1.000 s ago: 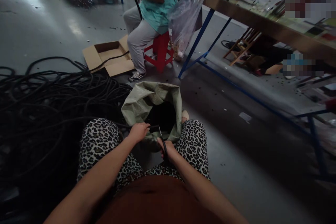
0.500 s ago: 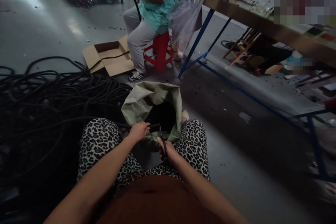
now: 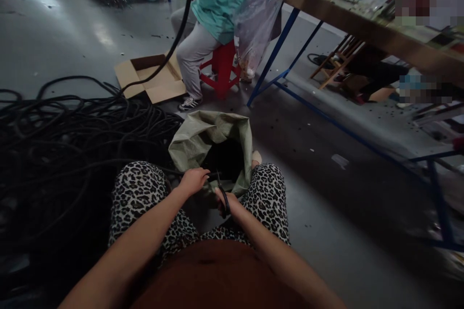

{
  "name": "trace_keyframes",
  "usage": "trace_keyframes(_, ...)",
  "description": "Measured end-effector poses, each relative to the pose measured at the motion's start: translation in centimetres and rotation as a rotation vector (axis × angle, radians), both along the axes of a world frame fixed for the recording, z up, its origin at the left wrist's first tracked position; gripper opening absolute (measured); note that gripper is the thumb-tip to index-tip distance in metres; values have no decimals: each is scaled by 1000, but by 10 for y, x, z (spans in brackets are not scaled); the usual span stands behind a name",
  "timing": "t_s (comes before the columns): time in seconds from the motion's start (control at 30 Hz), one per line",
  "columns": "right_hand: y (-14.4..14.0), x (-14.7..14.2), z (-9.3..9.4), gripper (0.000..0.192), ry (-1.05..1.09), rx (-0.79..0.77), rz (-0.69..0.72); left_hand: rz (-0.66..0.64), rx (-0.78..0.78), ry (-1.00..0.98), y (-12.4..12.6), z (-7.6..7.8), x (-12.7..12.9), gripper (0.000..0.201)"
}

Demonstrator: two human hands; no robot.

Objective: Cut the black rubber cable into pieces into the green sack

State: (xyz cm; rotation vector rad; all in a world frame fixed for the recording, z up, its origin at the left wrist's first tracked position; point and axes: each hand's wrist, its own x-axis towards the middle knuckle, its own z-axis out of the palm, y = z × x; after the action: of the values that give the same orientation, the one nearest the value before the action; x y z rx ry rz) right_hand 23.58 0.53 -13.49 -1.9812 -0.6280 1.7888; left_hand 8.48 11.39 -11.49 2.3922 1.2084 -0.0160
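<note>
My left hand (image 3: 193,181) is closed around a black tube (image 3: 169,171) that runs in from the left over my knee. A short end of the tube sticks out past my fingers, over the near rim of an open greenish woven sack (image 3: 186,145). In my right hand (image 3: 232,204) is a pair of scissors (image 3: 226,205) with black handles. Their blades point up beside the tube's end; whether they touch it I cannot tell. The sack stands between my knees, and its inside is too dark to make out.
Left of me lies a big tangled heap of black tubing (image 3: 90,123). Beyond it sits an open cardboard box (image 3: 165,88). A co-worker in a teal shirt (image 3: 223,2) sits on a red stool (image 3: 222,70). A blue-legged table (image 3: 275,58) stands at the right.
Less tube shows past my left hand, and the scissors have shifted slightly left. The co-worker has raised a length of black tube off the heap.
</note>
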Motion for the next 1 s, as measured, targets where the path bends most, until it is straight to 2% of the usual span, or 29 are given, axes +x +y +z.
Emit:
trace_keyframes(0.2, 5, -2, 10, 44, -54, -71, -12, -23, 23, -5, -1, -3, -1, 32)
trace_keyframes(0.3, 5, -1, 13, 45, -53, -43, 4, -24, 21, -3, -1, -5, -1, 32)
trace_keyframes(0.47, 4, 2, 12, 47, -36, 37, 27, -41, 12, -2, 1, -2, -2, 31)
trace_keyframes(0.73, 8, 3, 18, 42, -26, 40, -84, 5, 15, 29, 7, 6, -10, 31)
trace_keyframes(1.0, 6, 2, 11, 39, -82, -4, -67, -27, 11, 103, 6, 2, -6, 31)
